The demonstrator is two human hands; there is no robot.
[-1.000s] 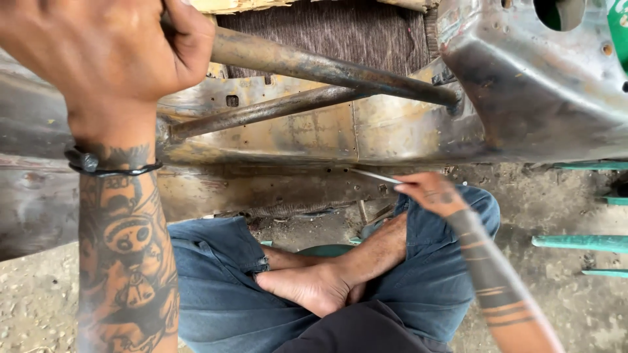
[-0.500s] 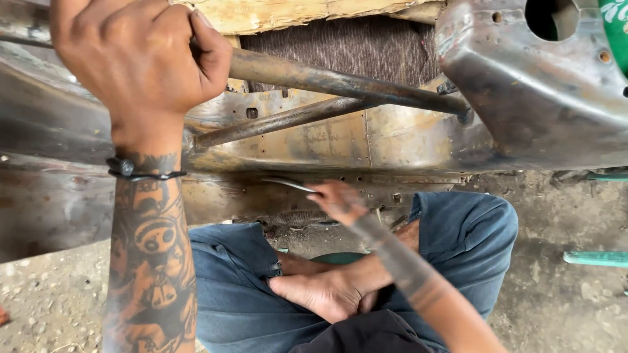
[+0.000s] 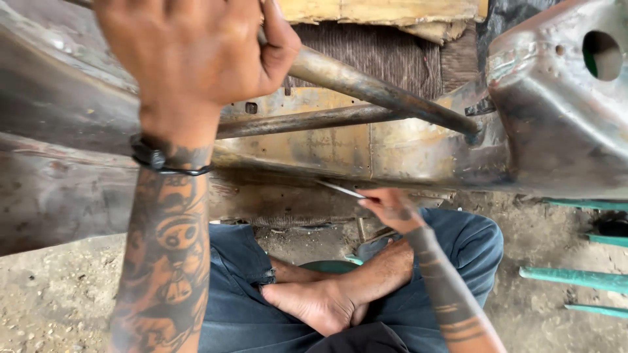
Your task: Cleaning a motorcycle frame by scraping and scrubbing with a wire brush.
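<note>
1. The left hand (image 3: pixel 196 59), at 11 o'clock, is clamped around a rusty steel bar (image 3: pixel 386 95).
2. The right hand (image 3: pixel 392 209) pinches a thin rod (image 3: pixel 340 189) against the scorched metal panel's (image 3: pixel 294 147) lower seam (seam work looks unfinished).

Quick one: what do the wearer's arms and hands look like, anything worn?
Both arms bare, no sleeves or gloves. Left hand: dark corded bracelet at the wrist, dense figure tattoos down the forearm. Right hand: banded tattoos along the forearm, ink on the back of the hand.
</note>
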